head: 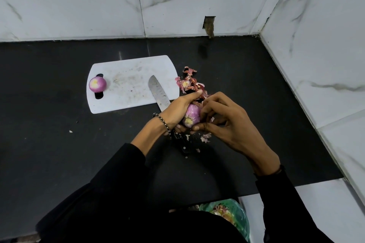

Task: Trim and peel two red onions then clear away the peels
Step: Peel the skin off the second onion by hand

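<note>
My left hand (177, 111) grips a red onion (192, 117) above the dark counter, cut end facing me. My right hand (227, 122) has its fingers curled at the onion's right side, pinching at its skin. A peeled red onion (97, 84) sits on the left end of the white cutting board (128, 77), over the handle slot. A pile of onion peels (190, 84) lies just right of the board. More peel scraps (205, 137) lie under my hands.
A knife (159, 92) lies with its blade on the board's right end; its dark handle (182, 144) runs under my left wrist. The black counter (59, 134) meets marble walls behind and at right. A green-lined bin (235, 217) with peels stands below the counter's front edge.
</note>
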